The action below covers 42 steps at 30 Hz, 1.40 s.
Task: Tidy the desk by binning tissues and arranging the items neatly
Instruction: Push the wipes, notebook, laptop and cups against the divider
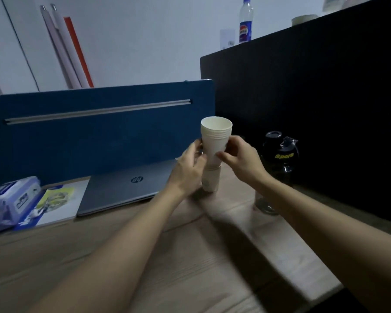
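Observation:
A stack of white paper cups point(215, 143) stands upright on the wooden desk point(145, 256), near the back right. My left hand point(189, 167) holds the stack from its left side, fingers curled round it. From the right, my right hand point(240, 158) grips the upper cups with thumb and fingers. A closed grey laptop point(122, 188) lies to the left of the cups. Further left, a pack of tissues point(8, 199) rests partly on a booklet point(57, 203).
A black sports bottle point(280, 152) stands right of the cups, against the dark partition point(314, 109). A glass point(263, 203) sits behind my right forearm. The blue divider point(88, 132) closes off the back of the desk. A soda bottle point(246, 21) stands beyond the partition.

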Available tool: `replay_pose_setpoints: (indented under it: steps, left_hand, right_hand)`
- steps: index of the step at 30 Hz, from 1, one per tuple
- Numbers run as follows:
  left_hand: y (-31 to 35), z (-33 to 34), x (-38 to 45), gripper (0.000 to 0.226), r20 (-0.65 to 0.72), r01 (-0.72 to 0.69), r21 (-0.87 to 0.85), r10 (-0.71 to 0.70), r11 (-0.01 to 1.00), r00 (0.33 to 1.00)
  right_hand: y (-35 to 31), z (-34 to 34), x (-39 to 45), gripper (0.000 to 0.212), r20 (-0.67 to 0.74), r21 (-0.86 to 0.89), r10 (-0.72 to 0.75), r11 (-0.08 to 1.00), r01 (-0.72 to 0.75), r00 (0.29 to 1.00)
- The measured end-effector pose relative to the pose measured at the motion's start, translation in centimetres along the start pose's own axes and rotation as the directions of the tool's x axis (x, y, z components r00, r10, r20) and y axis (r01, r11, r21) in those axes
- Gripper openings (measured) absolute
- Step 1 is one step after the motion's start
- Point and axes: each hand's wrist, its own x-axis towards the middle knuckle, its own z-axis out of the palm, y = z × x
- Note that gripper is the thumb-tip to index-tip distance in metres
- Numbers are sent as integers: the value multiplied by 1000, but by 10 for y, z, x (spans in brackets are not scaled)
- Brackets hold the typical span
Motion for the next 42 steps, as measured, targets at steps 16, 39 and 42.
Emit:
replay_pose_setpoints:
  steps: [16,39,42]
  left_hand:
    - [-56,4,38,44,169,139,1,-137,990,976]
    - [-147,-63,6,42,134,-32,758,-109,652,985]
    - [-156,-66,4,33,120,-39,769,-84,639,989]
  right_hand:
    - [43,41,29,42,21,11,179,984,-179,984]
    - [105,114,18,56,16,-7,343,939,-343,939]
    - [104,131,33,46,32,-33,350,937,-349,936]
